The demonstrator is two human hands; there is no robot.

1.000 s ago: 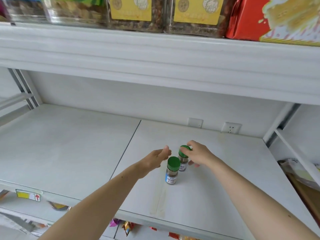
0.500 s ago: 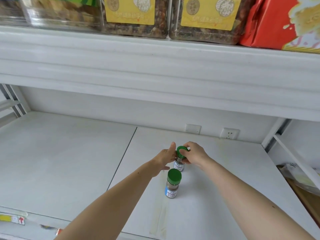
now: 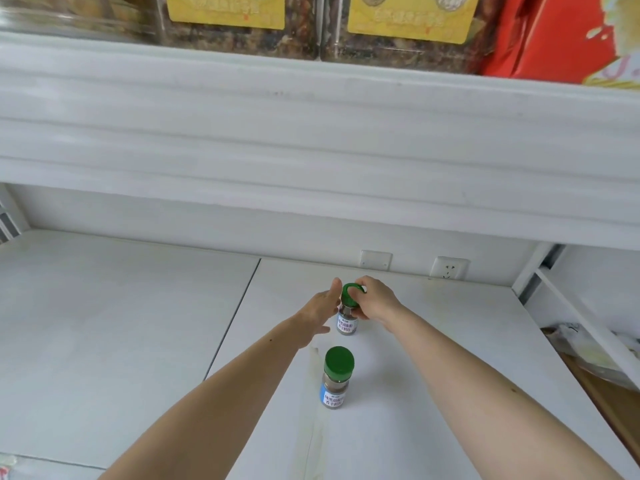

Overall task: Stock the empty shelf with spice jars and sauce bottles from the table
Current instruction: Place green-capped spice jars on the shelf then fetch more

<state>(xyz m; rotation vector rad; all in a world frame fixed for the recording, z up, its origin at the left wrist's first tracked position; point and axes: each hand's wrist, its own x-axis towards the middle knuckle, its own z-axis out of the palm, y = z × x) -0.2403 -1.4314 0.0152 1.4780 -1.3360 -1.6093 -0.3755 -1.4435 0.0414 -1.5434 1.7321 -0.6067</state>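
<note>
Two small glass spice jars with green caps and blue-white labels stand on the white shelf board (image 3: 433, 358). The far spice jar (image 3: 347, 322) stands deeper in; my right hand (image 3: 374, 301) grips its green cap from the right. My left hand (image 3: 320, 311) rests against the same jar's left side, fingers stretched out. The near spice jar (image 3: 335, 377) stands upright by itself between my forearms, with neither hand on it.
Above runs the thick white edge of the upper shelf (image 3: 311, 133), carrying clear tubs with yellow labels (image 3: 408, 15) and a red box (image 3: 561, 36). Two wall sockets (image 3: 448, 268) sit at the back. A seam (image 3: 232, 323) splits the shelf boards. Packets (image 3: 585, 351) lie at the right.
Both hands have pushed the far jar deeper onto the shelf, widening the gap to the near jar. My left hand left the near jar and now touches the far one.
</note>
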